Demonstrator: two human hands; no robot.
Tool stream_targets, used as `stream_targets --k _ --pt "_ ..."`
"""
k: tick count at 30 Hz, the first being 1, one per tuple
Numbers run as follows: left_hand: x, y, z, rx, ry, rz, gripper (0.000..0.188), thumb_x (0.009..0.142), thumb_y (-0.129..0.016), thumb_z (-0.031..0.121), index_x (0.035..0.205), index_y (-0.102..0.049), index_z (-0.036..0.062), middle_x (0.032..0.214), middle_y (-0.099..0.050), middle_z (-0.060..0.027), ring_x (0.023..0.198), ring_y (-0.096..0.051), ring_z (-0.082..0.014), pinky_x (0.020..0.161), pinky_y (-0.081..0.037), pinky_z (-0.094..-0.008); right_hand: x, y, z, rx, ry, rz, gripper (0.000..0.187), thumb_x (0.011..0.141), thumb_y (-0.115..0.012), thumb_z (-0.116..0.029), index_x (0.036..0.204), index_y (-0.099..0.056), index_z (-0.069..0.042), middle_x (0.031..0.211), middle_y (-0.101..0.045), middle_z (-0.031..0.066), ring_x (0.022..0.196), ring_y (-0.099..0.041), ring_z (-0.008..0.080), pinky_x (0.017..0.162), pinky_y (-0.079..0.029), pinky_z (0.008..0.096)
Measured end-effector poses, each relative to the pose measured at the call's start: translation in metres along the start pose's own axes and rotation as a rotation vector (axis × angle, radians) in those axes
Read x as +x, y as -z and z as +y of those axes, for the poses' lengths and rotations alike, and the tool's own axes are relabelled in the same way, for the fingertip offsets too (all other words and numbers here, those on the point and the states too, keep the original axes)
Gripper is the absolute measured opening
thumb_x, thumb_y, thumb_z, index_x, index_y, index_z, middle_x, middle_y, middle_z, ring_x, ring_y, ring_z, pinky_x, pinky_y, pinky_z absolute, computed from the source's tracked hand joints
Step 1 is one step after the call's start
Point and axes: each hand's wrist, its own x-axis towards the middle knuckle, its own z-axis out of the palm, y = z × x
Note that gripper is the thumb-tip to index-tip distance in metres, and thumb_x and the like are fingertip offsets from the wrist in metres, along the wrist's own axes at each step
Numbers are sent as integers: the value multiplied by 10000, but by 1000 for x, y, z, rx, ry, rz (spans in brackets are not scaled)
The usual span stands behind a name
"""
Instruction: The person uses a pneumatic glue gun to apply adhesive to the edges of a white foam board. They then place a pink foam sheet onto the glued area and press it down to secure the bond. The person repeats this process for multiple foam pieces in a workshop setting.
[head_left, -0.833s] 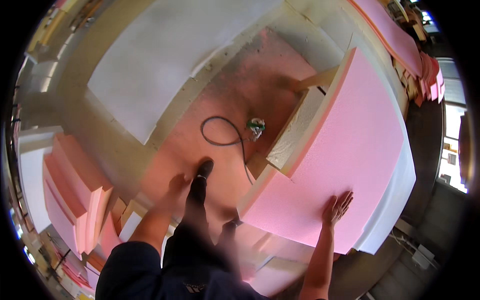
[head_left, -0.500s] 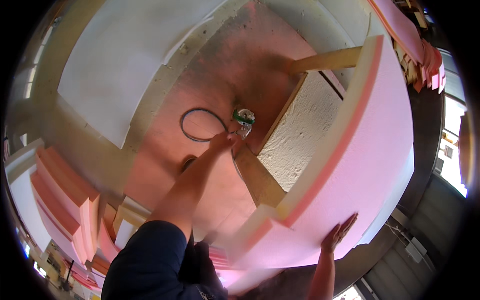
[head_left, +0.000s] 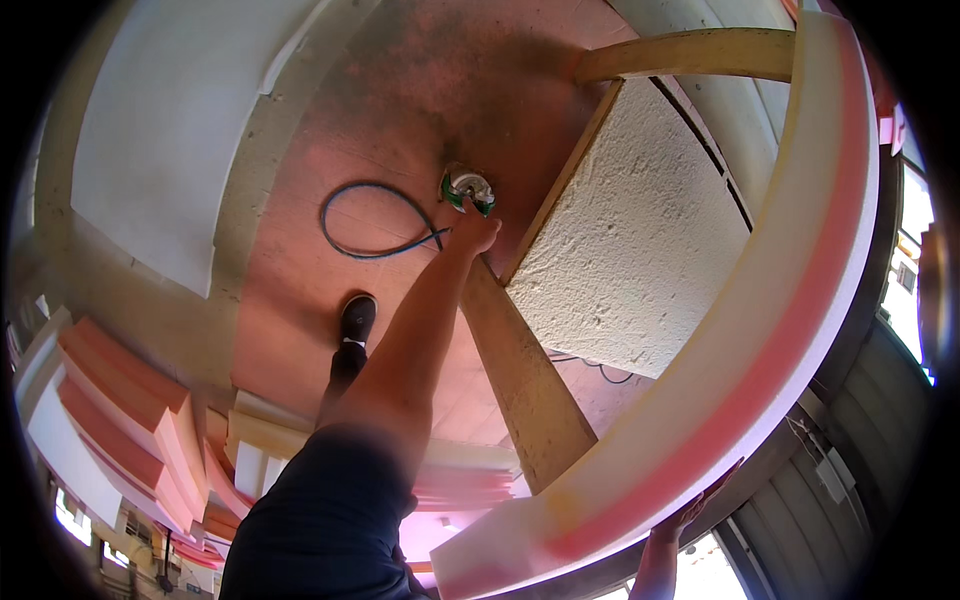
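Note:
My left hand (head_left: 474, 234) reaches down over the floor, closed at the grip of a green and silver tool (head_left: 468, 188) that looks like a spray gun. Its fingers are partly hidden. A dark hose (head_left: 330, 222) loops on the floor and runs up to that hand. At the right, a thick, long foam slab (head_left: 740, 370) in white and pink layers shows its edge toward me and rests over a wooden frame. My right hand (head_left: 685, 515) lies against the slab's outer face with fingers stretched along it, partly hidden by the slab.
Wooden beams (head_left: 525, 385) support the slab, and a rough white panel (head_left: 630, 230) sits between them. Stacked pink foam pieces (head_left: 125, 420) stand at the left. A large white sheet (head_left: 170, 130) lies at the upper left. My shoe (head_left: 358, 318) is on the pink-stained floor.
The slab has tipped so its layered edge shows instead of its broad pink face. My right hand went lower behind it. The left hand and tool appear slightly higher in view.

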Motion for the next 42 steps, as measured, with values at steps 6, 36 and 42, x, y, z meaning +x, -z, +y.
stream_targets --k 6,36,42 --pt "7 16 -24 128 -72 180 926 821 -703 348 1529 -205 18 1277 -587 -303 1180 -579 -457 977 -482 -479 5 -3 7 18 18 -1 847 1009 -223 -648 1585 -151 -31 1642 -148 206 1512 -167 377 1214 -156 516" --pt "-702 223 -52 -618 -380 -87 426 972 -516 306 1256 -589 -3 1122 -672 -150 1057 -651 -326 845 -573 -492 -266 78 -74 657 376 128 772 894 -689 -346 1526 -323 -95 1428 -487 199 1287 -497 387 1064 -442 445" --pt "-812 115 7 -690 -414 -321 441 949 -506 313 1233 -557 -20 1167 -625 -151 1003 -618 -284 925 -498 -443 -417 77 -56 782 465 96 837 863 -717 -345 1538 -291 -92 1335 -542 204 1221 -526 392 1011 -462 460"
